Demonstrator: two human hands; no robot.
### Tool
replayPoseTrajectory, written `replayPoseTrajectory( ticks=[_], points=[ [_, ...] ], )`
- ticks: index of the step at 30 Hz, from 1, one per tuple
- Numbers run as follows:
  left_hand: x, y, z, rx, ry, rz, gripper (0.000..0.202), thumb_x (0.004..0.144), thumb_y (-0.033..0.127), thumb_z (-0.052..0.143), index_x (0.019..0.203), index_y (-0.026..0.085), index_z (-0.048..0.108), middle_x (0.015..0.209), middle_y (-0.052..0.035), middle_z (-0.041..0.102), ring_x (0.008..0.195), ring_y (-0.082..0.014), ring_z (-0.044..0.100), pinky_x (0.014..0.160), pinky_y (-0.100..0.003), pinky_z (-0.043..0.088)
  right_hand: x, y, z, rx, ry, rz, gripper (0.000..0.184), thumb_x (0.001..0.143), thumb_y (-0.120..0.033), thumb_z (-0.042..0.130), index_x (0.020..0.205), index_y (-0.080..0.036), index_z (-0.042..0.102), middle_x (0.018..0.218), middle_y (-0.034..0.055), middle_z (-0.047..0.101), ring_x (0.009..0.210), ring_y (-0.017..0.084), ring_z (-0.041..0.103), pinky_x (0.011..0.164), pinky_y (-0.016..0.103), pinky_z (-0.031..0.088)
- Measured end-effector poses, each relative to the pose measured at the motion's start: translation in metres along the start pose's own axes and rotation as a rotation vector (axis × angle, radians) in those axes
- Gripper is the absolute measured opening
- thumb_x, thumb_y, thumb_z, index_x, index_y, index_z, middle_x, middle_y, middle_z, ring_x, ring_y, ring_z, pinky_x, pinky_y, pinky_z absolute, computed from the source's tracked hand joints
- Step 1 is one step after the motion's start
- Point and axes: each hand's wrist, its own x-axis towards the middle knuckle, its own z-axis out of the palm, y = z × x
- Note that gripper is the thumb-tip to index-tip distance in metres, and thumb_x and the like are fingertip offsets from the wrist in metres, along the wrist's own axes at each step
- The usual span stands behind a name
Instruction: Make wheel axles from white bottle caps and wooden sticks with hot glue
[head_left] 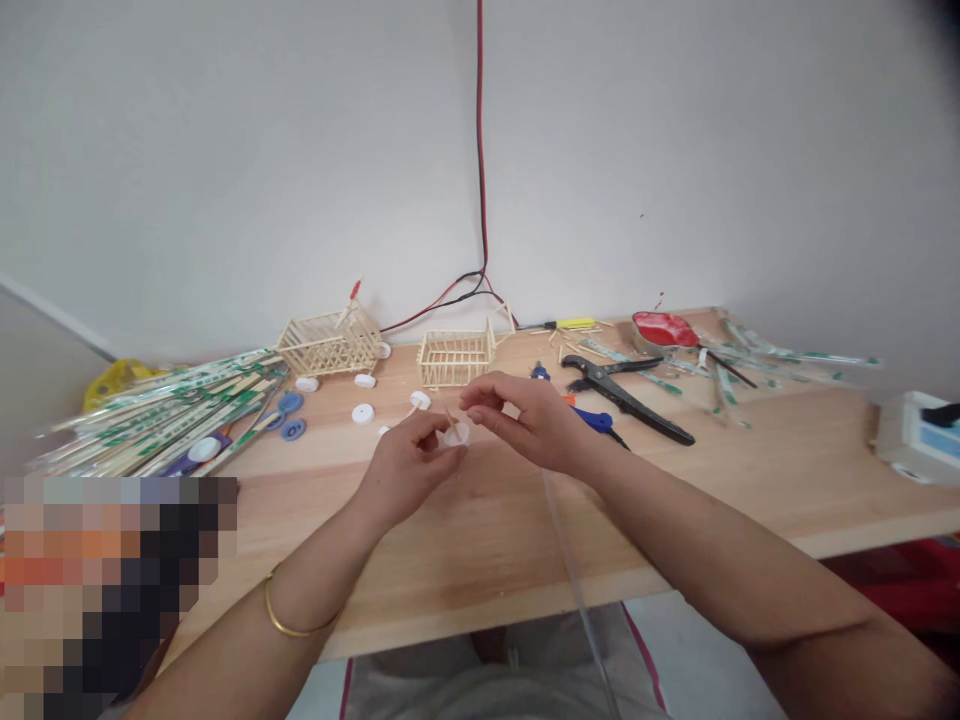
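White round plastic cap (457, 436), head view: probably light, stiff and smooth, best taken by its rim. The left hand (409, 457) pinches it between thumb and fingers; the right hand (531, 420) curves just beside it, to the right. A thin pale wooden stick (448, 408), likely brittle, stands tilted at the cap; whether the right fingers grip anything cannot be told.

"What stands behind the table (810, 480)?"
"A plain, pale grey wall (300, 140), softly lit."
"And the table itself?"
"Light wood, its grain showing, far edge along the wall; pale floor (697, 660) shows below."
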Motion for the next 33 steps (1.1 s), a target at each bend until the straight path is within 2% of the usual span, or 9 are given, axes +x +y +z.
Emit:
replayPoseTrajectory(
  ticks=[2, 5, 11, 15, 17, 20, 23, 26, 33],
  points=[
    [0.001, -0.001, -0.003, -0.178, -0.072, -0.030, 0.029, 0.074, 0.033, 0.061, 0.099, 0.017, 0.065, 0.067, 0.0020, 0.051, 0.063, -0.0111, 0.045, 0.060, -0.025, 0.034, 0.000, 0.002, 0.000, -0.015, 0.015, 0.006, 0.015, 0.090, -0.025, 0.048, 0.095, -0.017, 0.059, 0.085, 0.0029, 0.064, 0.072, 0.011, 0.054, 0.068, 0.022, 0.042],
    [0.002, -0.003, -0.007, -0.422, -0.140, -0.070, 0.037, 0.074, 0.035, 0.064, 0.106, 0.016, 0.064, 0.080, -0.0019, 0.060, 0.071, -0.0129, 0.051, 0.065, -0.026, 0.038, 0.001, 0.004, -0.002, -0.016, 0.026, 0.003, 0.015, 0.090, -0.024, 0.047, 0.094, -0.017, 0.060, 0.083, 0.0023, 0.064, 0.070, 0.010, 0.053, 0.066, 0.022, 0.041],
    [0.001, -0.003, -0.013, -0.291, -0.118, 0.026, 0.038, 0.073, 0.030, 0.065, 0.109, 0.019, 0.065, 0.096, -0.0047, 0.063, 0.078, -0.0145, 0.053, 0.075, -0.029, 0.041, 0.002, 0.002, 0.000, 0.040, -0.009, 0.008, 0.018, 0.089, -0.030, 0.050, 0.092, -0.017, 0.062, 0.085, 0.0031, 0.065, 0.072, 0.011, 0.054, 0.064, 0.023, 0.040],
    [0.000, 0.002, -0.012, -0.490, -0.251, -0.045, 0.037, 0.075, 0.031, 0.065, 0.110, 0.019, 0.065, 0.106, -0.0064, 0.065, 0.098, -0.0201, 0.056, 0.087, -0.032, 0.040, 0.003, -0.001, 0.005, 0.163, -0.015, 0.110, 0.021, 0.087, -0.034, 0.052, 0.093, -0.016, 0.061, 0.085, 0.0035, 0.063, 0.072, 0.011, 0.055, 0.064, 0.023, 0.042],
    [-0.001, 0.005, -0.013, -0.583, -0.279, -0.103, 0.036, 0.075, 0.032, 0.065, 0.109, 0.020, 0.067, 0.106, -0.0063, 0.066, 0.102, -0.0210, 0.055, 0.089, -0.032, 0.040, 0.003, 0.000, 0.005, 0.234, -0.013, 0.137, 0.021, 0.087, -0.034, 0.053, 0.093, -0.016, 0.059, 0.085, 0.0035, 0.062, 0.073, 0.011, 0.055, 0.065, 0.023, 0.044],
    [-0.002, 0.006, -0.013, -0.639, -0.249, -0.150, 0.030, 0.076, 0.033, 0.066, 0.102, 0.019, 0.070, 0.093, -0.0048, 0.068, 0.088, -0.0170, 0.056, 0.081, -0.029, 0.041, 0.001, 0.001, 0.002, 0.290, -0.057, 0.106, 0.021, 0.085, -0.035, 0.055, 0.095, -0.017, 0.057, 0.087, 0.0033, 0.060, 0.074, 0.011, 0.055, 0.066, 0.024, 0.045],
    [-0.002, 0.005, -0.013, -0.741, -0.215, -0.179, 0.024, 0.074, 0.031, 0.068, 0.093, 0.017, 0.072, 0.084, -0.0040, 0.066, 0.074, -0.0122, 0.053, 0.073, -0.027, 0.040, 0.000, 0.001, -0.004, 0.259, -0.129, 0.013, 0.029, 0.079, -0.030, 0.063, 0.104, -0.019, 0.054, 0.096, 0.0042, 0.058, 0.081, 0.012, 0.055, 0.071, 0.026, 0.047],
    [-0.002, 0.005, -0.013, -0.888, -0.223, -0.217, 0.023, 0.073, 0.028, 0.069, 0.092, 0.015, 0.072, 0.087, -0.0056, 0.065, 0.072, -0.0109, 0.052, 0.071, -0.027, 0.041, 0.000, -0.002, -0.006, 0.185, -0.157, -0.063, 0.036, 0.076, -0.022, 0.065, 0.109, -0.020, 0.052, 0.099, 0.0042, 0.057, 0.083, 0.012, 0.053, 0.075, 0.027, 0.047],
    [-0.002, 0.002, -0.013, -1.069, -0.259, -0.258, 0.021, 0.073, 0.026, 0.070, 0.088, 0.013, 0.070, 0.084, -0.0067, 0.063, 0.072, -0.0112, 0.053, 0.070, -0.027, 0.043, 0.000, -0.006, 0.000, 0.147, -0.121, -0.068, 0.032, 0.075, -0.016, 0.062, 0.105, -0.019, 0.054, 0.096, 0.0041, 0.058, 0.082, 0.013, 0.053, 0.076, 0.028, 0.047]
  ],
)
